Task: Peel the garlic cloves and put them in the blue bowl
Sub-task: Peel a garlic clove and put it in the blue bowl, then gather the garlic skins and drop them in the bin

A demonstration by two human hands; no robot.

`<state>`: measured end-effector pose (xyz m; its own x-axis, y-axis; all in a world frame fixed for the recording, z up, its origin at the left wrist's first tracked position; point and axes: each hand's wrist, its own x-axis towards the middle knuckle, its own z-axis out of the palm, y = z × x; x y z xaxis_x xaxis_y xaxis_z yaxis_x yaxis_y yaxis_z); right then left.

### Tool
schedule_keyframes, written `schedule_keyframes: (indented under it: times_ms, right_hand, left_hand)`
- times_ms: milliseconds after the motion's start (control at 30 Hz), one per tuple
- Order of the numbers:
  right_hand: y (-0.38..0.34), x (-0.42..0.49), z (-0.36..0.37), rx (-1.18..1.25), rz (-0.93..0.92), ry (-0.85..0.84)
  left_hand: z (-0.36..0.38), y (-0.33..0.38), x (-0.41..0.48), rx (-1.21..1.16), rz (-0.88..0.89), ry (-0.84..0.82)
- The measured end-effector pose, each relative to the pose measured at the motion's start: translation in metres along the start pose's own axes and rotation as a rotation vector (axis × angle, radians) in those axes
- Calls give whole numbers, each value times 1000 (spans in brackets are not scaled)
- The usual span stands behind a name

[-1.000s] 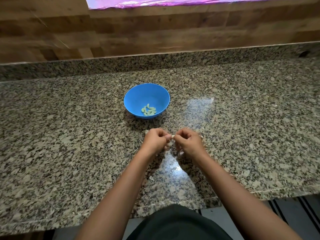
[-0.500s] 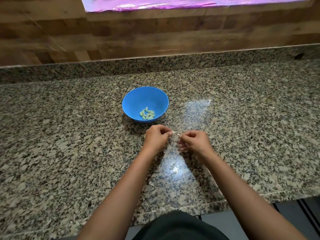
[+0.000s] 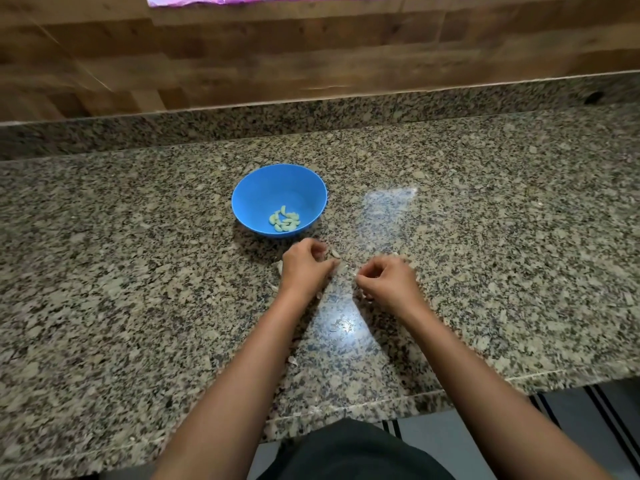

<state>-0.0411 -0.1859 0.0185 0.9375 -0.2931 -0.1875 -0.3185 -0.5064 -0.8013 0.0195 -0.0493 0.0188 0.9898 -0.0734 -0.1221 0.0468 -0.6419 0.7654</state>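
Nearest, at 6 o'clock of the view, a dark garment (image 3: 346,452) sits against the front edge of the speckled granite countertop (image 3: 121,306), with a striped mat (image 3: 609,407) on the floor at 4 o'clock. On the stone beside the left forearm lies a papery skin scrap (image 3: 293,361). Further in, the two hands work just apart near the middle. The left hand (image 3: 304,268) has its fingers curled in, thumb and forefinger pinching what looks like a small pale garlic clove (image 3: 336,262). At its 3 o'clock, the right hand (image 3: 389,284) is motion-blurred, fingers curled with thumb meeting forefinger; I cannot tell whether it holds a strip of skin or nothing. A few loose pale pieces (image 3: 334,253) lie just beyond the left fingertips and at that hand's 9 o'clock; whether they are skins or unpeeled cloves is unclear. At 11 o'clock from the left hand, close by, stands the blue bowl (image 3: 249,199) with a small heap of peeled cloves (image 3: 284,220) in its bottom. Behind it rise a low granite upstand (image 3: 311,116) and a wooden wall (image 3: 311,57). The task looks well along: a fair batch is bowled, one clove is probably mid-peel and not yet dropped in, and little else seems to remain.
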Motion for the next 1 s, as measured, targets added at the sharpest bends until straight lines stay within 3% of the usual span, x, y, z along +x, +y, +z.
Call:
schedule_keyframes:
  times_ms: [100,267,433,733,833,1000]
  right_hand:
    - [-2,-4,2,-12,-4,-60]
    - [-1,-7,12,-138,-39,-113]
    - [-4,-12,18,-245,-158,-114]
    - [-2,-32,30,-419,-435,-154]
    - [-2,-41,39,-367,-414,-167]
    - [-32,-55,58,-91,-283,-261]
  left_hand:
    - [-11,-15,-27,57,70,21]
    - [-11,-39,-65,331,189,-79]
    - [-7,-36,-65,350,201,-107]
    - [-3,-40,-82,313,229,-10]
    - [-8,-41,-91,206,130,18]
    - [-35,-55,-114,-343,-212,229]
